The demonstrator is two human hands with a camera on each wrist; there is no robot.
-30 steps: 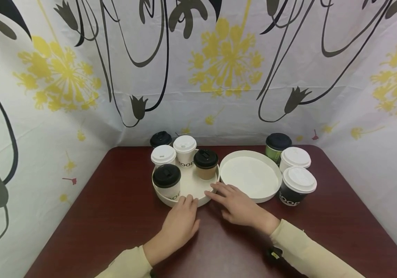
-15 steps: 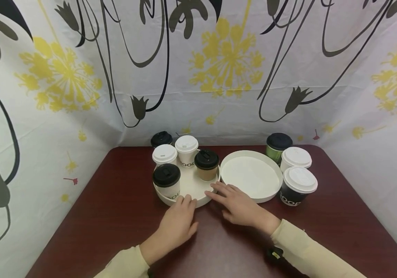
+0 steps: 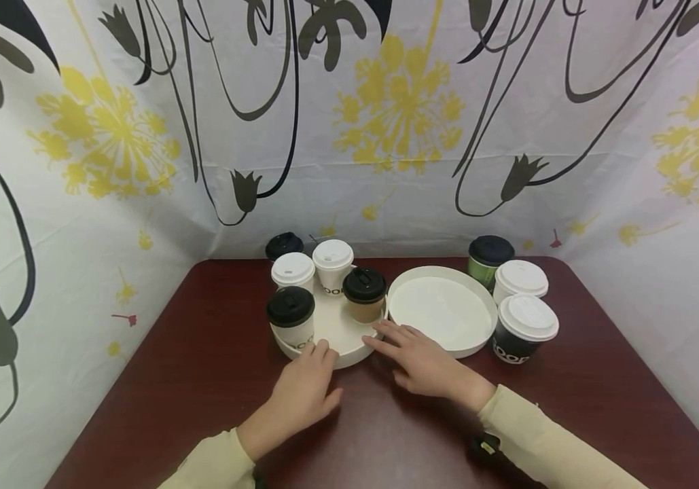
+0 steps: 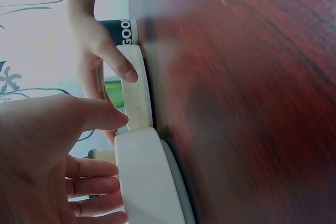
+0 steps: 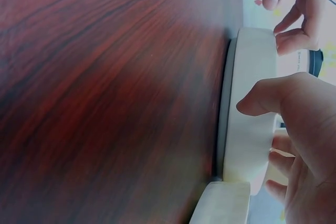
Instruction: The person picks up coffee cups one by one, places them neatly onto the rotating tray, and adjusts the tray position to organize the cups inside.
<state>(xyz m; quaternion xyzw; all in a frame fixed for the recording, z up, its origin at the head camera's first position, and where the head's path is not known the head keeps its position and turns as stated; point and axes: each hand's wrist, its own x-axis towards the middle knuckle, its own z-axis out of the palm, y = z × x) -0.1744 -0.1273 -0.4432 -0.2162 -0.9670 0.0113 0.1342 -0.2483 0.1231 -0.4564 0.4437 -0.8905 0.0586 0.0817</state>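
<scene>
A round white tray (image 3: 352, 356) holds paper cups: a white cup with black lid (image 3: 291, 319) at its front left, a brown cup with black lid (image 3: 365, 295) at its right, and two white-lidded cups (image 3: 333, 261) further back. On the tray's front rim rest the fingertips of my left hand (image 3: 303, 392), its thumb held apart. My right hand (image 3: 424, 363) reaches with spread fingers to the rim at front right. In the right wrist view the tray's side (image 5: 252, 103) sits over a narrower grey base (image 5: 226, 114).
A second round white tray (image 3: 441, 312) stands close on the right, with nothing on it. Beyond it are a green cup (image 3: 490, 261), a white-lidded cup (image 3: 519, 277) and a black cup with white lid (image 3: 525, 326). One black-lidded cup (image 3: 284, 244) shows behind the left tray.
The left tray has turned slightly clockwise: its back cups shift right, its front cup left. My left hand has moved left with the rim; the right hand stays nearly still.
</scene>
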